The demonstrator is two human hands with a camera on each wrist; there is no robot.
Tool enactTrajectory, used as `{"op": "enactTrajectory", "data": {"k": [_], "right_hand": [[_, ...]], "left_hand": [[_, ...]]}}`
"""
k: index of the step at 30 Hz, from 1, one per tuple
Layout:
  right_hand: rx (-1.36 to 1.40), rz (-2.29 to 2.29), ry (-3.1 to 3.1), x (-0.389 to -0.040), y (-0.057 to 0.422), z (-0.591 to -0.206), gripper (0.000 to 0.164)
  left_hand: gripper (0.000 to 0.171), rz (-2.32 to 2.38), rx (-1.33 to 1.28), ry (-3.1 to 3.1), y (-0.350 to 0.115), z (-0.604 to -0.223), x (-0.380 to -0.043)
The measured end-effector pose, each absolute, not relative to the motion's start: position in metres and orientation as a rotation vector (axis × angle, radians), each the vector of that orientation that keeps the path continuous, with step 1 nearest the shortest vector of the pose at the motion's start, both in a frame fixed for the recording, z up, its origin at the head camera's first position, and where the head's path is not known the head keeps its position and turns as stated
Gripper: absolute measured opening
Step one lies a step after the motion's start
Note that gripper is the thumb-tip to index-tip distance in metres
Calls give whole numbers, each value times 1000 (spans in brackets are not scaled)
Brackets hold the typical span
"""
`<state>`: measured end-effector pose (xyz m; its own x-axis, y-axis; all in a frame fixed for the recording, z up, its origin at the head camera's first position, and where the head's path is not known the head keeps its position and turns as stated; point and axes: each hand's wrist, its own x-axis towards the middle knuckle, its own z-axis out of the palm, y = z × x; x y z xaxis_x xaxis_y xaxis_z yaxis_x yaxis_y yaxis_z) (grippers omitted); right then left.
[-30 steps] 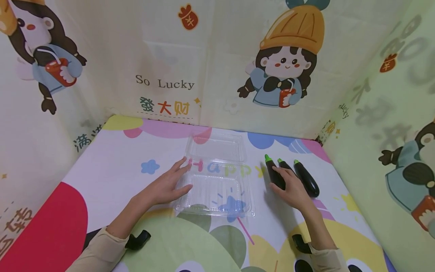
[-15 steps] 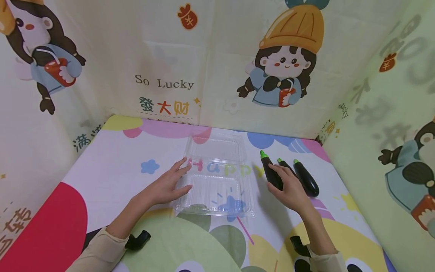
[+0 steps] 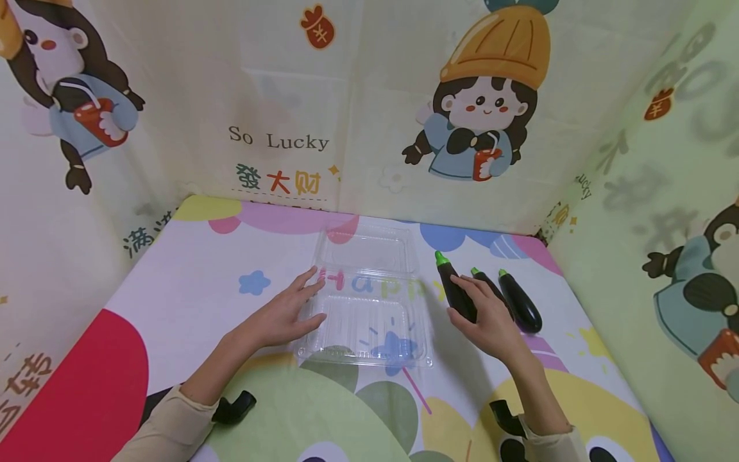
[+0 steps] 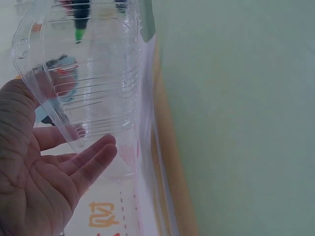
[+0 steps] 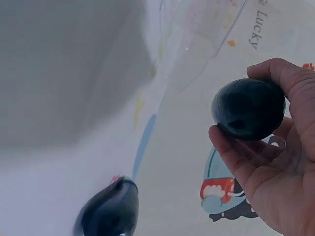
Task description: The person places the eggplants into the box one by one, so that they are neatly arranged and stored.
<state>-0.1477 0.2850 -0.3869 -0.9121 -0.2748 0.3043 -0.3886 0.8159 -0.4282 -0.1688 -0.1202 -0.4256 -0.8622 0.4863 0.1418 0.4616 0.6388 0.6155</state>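
Observation:
In the head view, my right hand (image 3: 491, 321) grips an eggplant (image 3: 455, 289) with a bright green stem end, tilted with that end pointing away. Thumb and fingers lie on opposite sides of its dark round end (image 5: 248, 109) in the right wrist view. A clear plastic clamshell container (image 3: 358, 327) lies opened flat mid-table, its lid (image 3: 369, 250) on the far side. My left hand (image 3: 285, 314) rests at the container's left rim, fingers spread and fairly straight; the left wrist view shows its fingertips (image 4: 108, 142) against the clear wall.
Right of the held eggplant, a second eggplant (image 3: 485, 279) is partly hidden by my right hand. A third eggplant (image 3: 521, 305) lies beside it. Printed cloth walls (image 3: 375, 115) enclose the table's back and sides. A black strap piece (image 3: 235, 407) sits at the left cuff.
My right hand has moved slightly left with the eggplant, away from the other two and closer to the container. My left hand and the container have stayed put.

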Motion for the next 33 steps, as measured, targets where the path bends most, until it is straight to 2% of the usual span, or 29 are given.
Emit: {"op": "enactTrajectory", "data": {"k": [33], "right_hand": [[624, 753, -2743, -146, 262, -378, 63]], "left_hand": [[70, 1019, 815, 2802, -120, -424, -170]]}}
